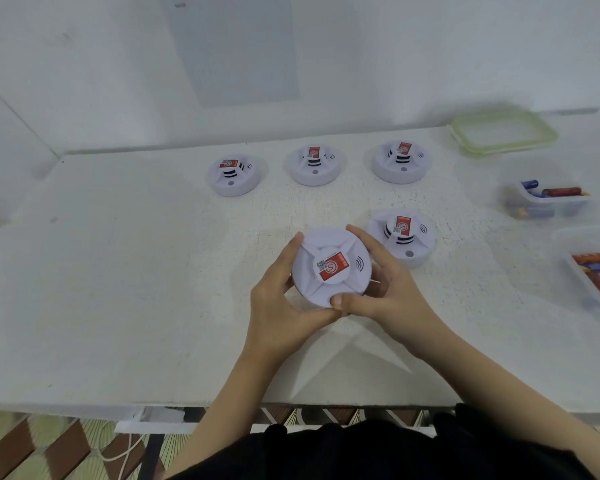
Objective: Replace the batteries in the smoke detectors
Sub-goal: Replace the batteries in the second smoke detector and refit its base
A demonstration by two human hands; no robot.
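Left hand (pixel 278 299) and right hand (pixel 378 289) both grip one round smoke detector (pixel 331 266) between them, label face up (no long axis), above the table (pixel 118 271).

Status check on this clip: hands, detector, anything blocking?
Left hand and right hand grip one smoke detector, cover on. Four other detectors wait behind. Nothing blocking.

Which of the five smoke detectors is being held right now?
The nearest smoke detector, gripped between the left hand and right hand; the other four sit untouched.
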